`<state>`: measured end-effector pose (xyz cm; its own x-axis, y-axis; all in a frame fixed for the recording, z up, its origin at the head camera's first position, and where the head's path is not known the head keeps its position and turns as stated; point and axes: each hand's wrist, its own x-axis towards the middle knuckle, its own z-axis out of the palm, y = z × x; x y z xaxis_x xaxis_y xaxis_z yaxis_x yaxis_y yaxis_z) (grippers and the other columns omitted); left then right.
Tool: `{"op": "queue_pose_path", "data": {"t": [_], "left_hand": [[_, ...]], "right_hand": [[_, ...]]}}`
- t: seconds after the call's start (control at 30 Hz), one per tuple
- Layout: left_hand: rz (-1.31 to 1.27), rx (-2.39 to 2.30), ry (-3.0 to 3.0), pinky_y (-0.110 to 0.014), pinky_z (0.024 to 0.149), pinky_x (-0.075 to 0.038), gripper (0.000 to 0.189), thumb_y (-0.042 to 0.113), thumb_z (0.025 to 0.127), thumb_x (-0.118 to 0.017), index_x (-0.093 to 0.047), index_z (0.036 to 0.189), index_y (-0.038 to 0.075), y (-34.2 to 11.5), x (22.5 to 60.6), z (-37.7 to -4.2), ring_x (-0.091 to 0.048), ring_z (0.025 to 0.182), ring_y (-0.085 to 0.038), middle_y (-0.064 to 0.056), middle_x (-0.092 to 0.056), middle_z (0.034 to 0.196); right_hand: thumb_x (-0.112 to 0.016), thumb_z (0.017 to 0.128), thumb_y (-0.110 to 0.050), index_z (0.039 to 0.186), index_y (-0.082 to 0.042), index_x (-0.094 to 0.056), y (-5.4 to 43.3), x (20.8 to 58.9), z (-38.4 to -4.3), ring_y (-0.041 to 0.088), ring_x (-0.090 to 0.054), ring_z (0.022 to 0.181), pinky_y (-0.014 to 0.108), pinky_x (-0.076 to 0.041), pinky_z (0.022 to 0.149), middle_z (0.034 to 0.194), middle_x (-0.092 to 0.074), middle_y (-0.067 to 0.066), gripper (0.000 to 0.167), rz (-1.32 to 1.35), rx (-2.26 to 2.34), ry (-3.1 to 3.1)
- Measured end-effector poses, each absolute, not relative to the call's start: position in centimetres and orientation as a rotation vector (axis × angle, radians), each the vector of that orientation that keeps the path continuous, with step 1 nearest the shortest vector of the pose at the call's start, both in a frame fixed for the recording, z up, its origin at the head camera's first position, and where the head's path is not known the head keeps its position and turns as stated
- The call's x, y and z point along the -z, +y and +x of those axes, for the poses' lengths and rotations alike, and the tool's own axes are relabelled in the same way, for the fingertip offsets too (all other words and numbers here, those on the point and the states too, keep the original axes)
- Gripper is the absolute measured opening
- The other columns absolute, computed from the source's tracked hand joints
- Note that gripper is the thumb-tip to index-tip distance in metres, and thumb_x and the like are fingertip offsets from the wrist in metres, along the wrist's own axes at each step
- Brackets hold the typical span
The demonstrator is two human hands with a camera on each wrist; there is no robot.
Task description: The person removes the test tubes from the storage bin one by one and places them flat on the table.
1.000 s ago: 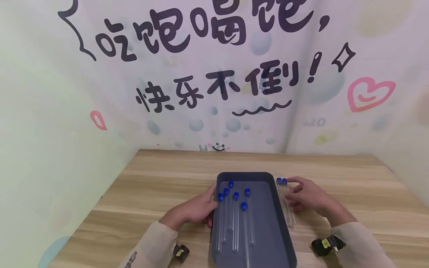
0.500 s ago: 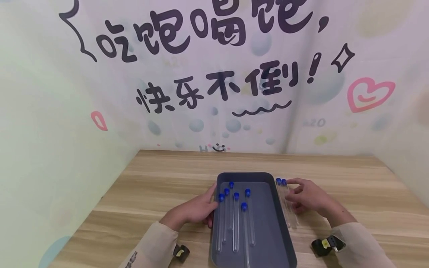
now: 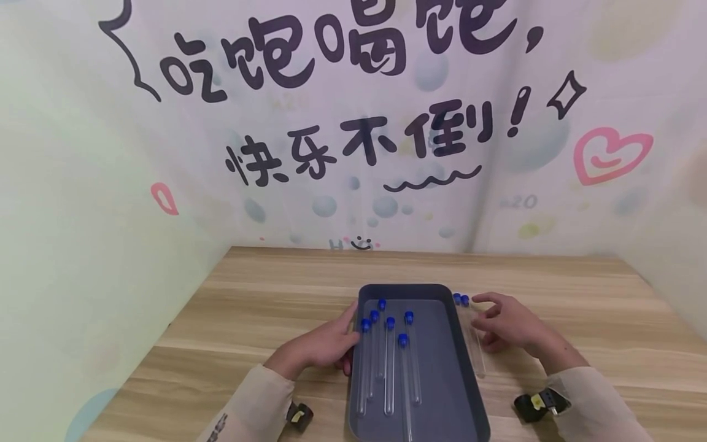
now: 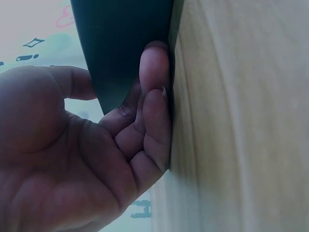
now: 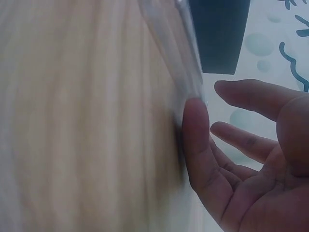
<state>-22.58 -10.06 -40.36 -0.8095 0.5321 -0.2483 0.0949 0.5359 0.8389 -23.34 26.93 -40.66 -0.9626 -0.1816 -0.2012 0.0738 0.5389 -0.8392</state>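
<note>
A dark grey tray (image 3: 442,393) stands on the table with several clear test tubes (image 3: 390,368) with blue caps lying in its left half. My left hand (image 3: 328,344) holds the tray's left side; in the left wrist view the thumb is at the tray wall (image 4: 125,43) and the fingers curl low against it. Two more capped test tubes (image 3: 465,300) lie along the tray's right outer wall. Beside them my right hand (image 3: 510,322) has its fingers spread and loosely bent. In the right wrist view the lowest finger is right at a tube's end (image 5: 181,53).
The wood-grain table (image 3: 265,288) reaches back to a printed cloth (image 3: 353,141) with large black lettering. More cloth hangs at the left and right sides. A black wrist device (image 3: 533,408) sits by the right sleeve, another (image 3: 299,417) by the left.
The two test tubes outside the tray have shifted left, closer to its wall, and their caps now stand apart from the right fingertips. Both hands stay nearly still.
</note>
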Motion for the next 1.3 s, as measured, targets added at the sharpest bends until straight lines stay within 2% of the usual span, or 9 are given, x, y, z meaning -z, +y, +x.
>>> {"op": "queue_pose_path", "data": {"t": [0.17,0.37,0.7,1.03,1.3], "left_hand": [[0.517,-1.22,2.29,-0.035,0.054,-0.054,0.073,0.017,0.105,-0.039,0.007,0.162,0.024,-10.1,40.2,-22.5,-0.064,0.055,-0.022,-0.013,-0.064,0.066],[0.526,-1.222,2.291,-0.034,0.053,-0.053,0.073,0.017,0.105,-0.039,0.006,0.162,0.025,-10.2,40.3,-22.5,-0.064,0.054,-0.022,-0.012,-0.064,0.065],[0.536,-1.223,2.292,-0.035,0.053,-0.053,0.072,0.017,0.105,-0.039,0.005,0.162,0.028,-10.1,40.4,-22.6,-0.064,0.054,-0.023,-0.012,-0.063,0.066],[0.543,-1.206,2.308,-0.034,0.053,-0.052,0.072,0.017,0.105,-0.039,0.004,0.162,0.025,-10.0,40.2,-22.5,-0.064,0.054,-0.023,-0.013,-0.064,0.065],[0.539,-1.214,2.305,-0.032,0.051,-0.053,0.073,0.016,0.105,-0.038,0.007,0.162,0.023,-10.0,40.4,-22.5,-0.063,0.052,-0.021,-0.012,-0.062,0.062]], "right_hand": [[-0.067,0.094,-0.017,0.146,0.004,-0.039,26.9,40.3,-23.4,0.022,-0.069,0.071,0.039,-0.061,0.065,0.116,-0.06,0.029,0.063,-0.111,1.353,2.573],[-0.066,0.094,-0.016,0.145,0.002,-0.043,26.2,39.9,-23.3,0.021,-0.066,0.07,0.036,-0.06,0.064,0.112,-0.062,0.025,0.059,-0.116,1.333,2.631],[-0.065,0.096,-0.016,0.147,0.003,-0.04,25.0,38.5,-22.5,0.023,-0.063,0.071,0.039,-0.061,0.063,0.112,-0.06,0.024,0.06,-0.198,1.449,2.589],[-0.065,0.097,-0.02,0.148,-0.001,-0.041,24.2,37.6,-22.0,0.026,-0.065,0.074,0.038,-0.061,0.063,0.12,-0.057,0.027,0.059,-0.219,1.458,2.584],[-0.065,0.097,-0.02,0.148,-0.002,-0.041,23.7,37.4,-21.9,0.023,-0.063,0.072,0.038,-0.06,0.061,0.114,-0.06,0.023,0.059,-0.29,1.48,2.572]]}}
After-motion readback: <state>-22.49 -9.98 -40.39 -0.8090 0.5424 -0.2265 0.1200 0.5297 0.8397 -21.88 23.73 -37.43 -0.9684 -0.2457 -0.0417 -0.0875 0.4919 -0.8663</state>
